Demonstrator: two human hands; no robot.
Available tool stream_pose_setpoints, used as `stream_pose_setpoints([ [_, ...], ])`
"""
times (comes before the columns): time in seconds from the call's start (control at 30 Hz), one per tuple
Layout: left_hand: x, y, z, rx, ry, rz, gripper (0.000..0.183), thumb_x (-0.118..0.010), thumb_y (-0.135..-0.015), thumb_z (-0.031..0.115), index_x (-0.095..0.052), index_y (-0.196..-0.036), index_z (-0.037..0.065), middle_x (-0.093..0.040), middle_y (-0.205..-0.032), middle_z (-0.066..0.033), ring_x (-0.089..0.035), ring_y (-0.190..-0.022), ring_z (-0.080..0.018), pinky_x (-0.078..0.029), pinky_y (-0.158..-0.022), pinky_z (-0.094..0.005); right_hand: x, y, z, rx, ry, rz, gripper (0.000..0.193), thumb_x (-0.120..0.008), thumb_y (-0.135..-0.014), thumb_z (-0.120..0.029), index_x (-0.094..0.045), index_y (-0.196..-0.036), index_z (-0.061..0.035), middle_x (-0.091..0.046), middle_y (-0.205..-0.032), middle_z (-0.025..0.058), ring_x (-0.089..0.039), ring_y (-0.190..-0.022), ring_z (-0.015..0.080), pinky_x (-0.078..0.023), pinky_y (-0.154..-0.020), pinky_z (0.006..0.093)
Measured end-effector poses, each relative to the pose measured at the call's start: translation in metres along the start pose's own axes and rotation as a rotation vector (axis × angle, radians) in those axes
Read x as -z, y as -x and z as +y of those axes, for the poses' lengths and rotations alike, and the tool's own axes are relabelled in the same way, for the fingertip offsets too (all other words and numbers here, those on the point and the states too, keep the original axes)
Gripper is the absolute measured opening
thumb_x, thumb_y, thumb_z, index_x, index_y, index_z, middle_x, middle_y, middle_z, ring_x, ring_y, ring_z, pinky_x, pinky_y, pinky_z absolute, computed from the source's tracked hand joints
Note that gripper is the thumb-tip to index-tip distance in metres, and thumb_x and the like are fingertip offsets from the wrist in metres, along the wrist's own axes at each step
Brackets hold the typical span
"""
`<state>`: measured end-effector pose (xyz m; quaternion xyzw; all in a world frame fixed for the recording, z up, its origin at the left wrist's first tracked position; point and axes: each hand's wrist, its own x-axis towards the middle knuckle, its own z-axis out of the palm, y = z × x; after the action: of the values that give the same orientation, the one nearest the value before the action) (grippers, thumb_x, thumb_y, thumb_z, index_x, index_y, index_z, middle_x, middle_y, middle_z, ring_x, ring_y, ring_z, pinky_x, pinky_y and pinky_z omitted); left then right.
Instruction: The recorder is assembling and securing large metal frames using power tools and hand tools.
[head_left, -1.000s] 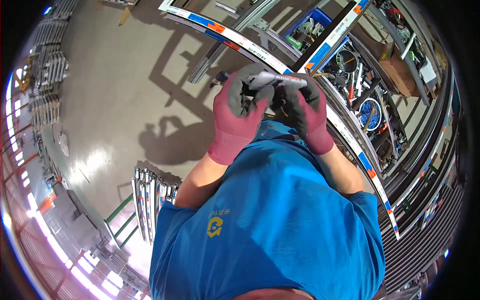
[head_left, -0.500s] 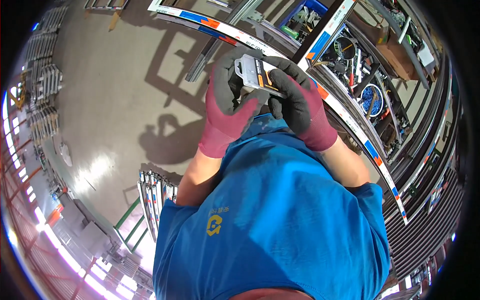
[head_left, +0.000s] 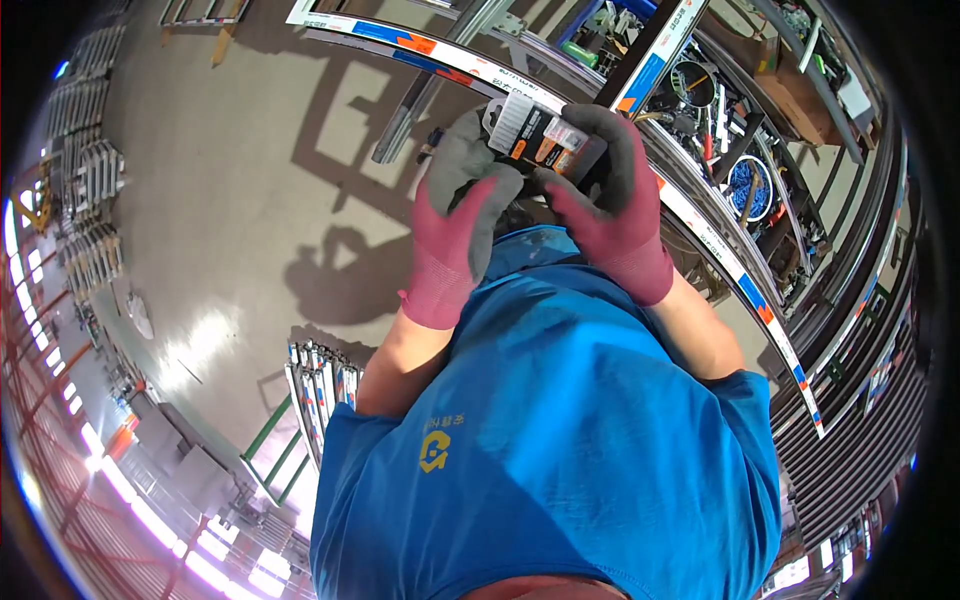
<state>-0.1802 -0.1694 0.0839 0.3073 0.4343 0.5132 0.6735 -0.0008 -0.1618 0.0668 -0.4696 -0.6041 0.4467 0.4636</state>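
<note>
Up in front of my chest is a small flat plastic case (head_left: 537, 137) with a hanging tab, a clear ribbed left part and a black and orange label. My left hand (head_left: 462, 195), in a maroon glove with a grey-black coated palm, is closed on the tab end. The same kind of glove covers my right hand (head_left: 622, 195), whose fingers and thumb clasp the opposite end. The labelled face is turned up toward me. What lies inside the case cannot be made out, and some fingertips are hidden behind it.
A long metal profile (head_left: 470, 68) with printed protective film curves just beyond my hands. To the right, a rack holds tools, a white bucket of blue pieces (head_left: 750, 190) and a cardboard box (head_left: 795, 100). Several profiles stand on a green frame (head_left: 270, 440) at lower left.
The case has been tilted and turned, so its label and ribbed clear part show more fully. My left hand has dropped slightly, and my right fingers have shifted toward the case's right end.
</note>
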Motion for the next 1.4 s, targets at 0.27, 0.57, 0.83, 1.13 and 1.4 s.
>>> stream_pose_setpoints([
  [0.27, 0.0, -0.003, -0.016, 0.074, 0.137, 0.053, 0.047, -0.062, -0.097, 0.003, -0.051, -0.143, -0.002, -0.066, -0.12, -0.0099, -0.066, -0.106, -0.0152, -0.056, -0.093, -0.0293, -0.007, 0.004, 0.015, 0.236, 0.43, 0.02, 0.049, -0.078, -0.071, 0.007, -0.064, -0.117, -0.0041, -0.065, -0.11, 0.0162, -0.067, -0.097, 0.0385, -0.056, -0.081, 0.0403],
  [0.57, 0.006, -0.002, -0.018, 0.052, 0.211, 0.086, 0.053, -0.06, -0.095, 0.001, -0.05, -0.146, -0.002, -0.066, -0.12, -0.0101, -0.065, -0.106, -0.0152, -0.055, -0.093, -0.028, -0.002, 0.004, 0.016, 0.182, 0.39, -0.104, 0.051, -0.075, -0.072, 0.008, -0.063, -0.121, -0.003, -0.063, -0.12, 0.017, -0.066, -0.108, 0.0374, -0.056, -0.089, 0.0409],
  [0.83, 0.005, -0.002, -0.002, 0.081, 0.02, 0.069, 0.054, -0.059, -0.093, -0.002, -0.05, -0.146, -0.002, -0.063, -0.12, -0.0099, -0.062, -0.103, -0.0134, -0.053, -0.089, -0.0271, -0.004, 0.008, 0.012, 0.187, 0.258, -0.175, 0.05, -0.067, -0.087, -0.006, -0.058, -0.136, 0.0005, -0.058, -0.132, 0.0218, -0.064, -0.113, 0.0371, -0.053, -0.096, 0.0408],
  [1.13, -0.005, -0.003, -0.005, 0.175, -0.112, 0.113, 0.05, -0.055, -0.093, -0.004, -0.052, -0.143, -0.004, -0.063, -0.116, -0.0085, -0.059, -0.1, -0.0109, -0.052, -0.086, -0.0257, -0.016, 0.011, 0.02, 0.087, 0.336, -0.088, 0.049, -0.059, -0.09, -0.008, -0.055, -0.138, 0.0007, -0.058, -0.127, 0.0242, -0.064, -0.108, 0.0442, -0.054, -0.093, 0.0437],
  [1.4, -0.017, -0.005, 0.01, -0.036, -0.817, 0.117, 0.042, -0.057, -0.098, 0.005, -0.058, -0.139, -0.004, -0.068, -0.121, -0.0123, -0.064, -0.107, -0.0187, -0.052, -0.093, -0.0311, -0.01, 0.009, 0.021, -0.187, -0.067, 0.095, 0.029, -0.049, -0.104, -0.014, -0.063, -0.124, 0.0003, -0.065, -0.103, 0.0152, -0.061, -0.089, 0.0215, -0.049, -0.081, 0.0319],
])
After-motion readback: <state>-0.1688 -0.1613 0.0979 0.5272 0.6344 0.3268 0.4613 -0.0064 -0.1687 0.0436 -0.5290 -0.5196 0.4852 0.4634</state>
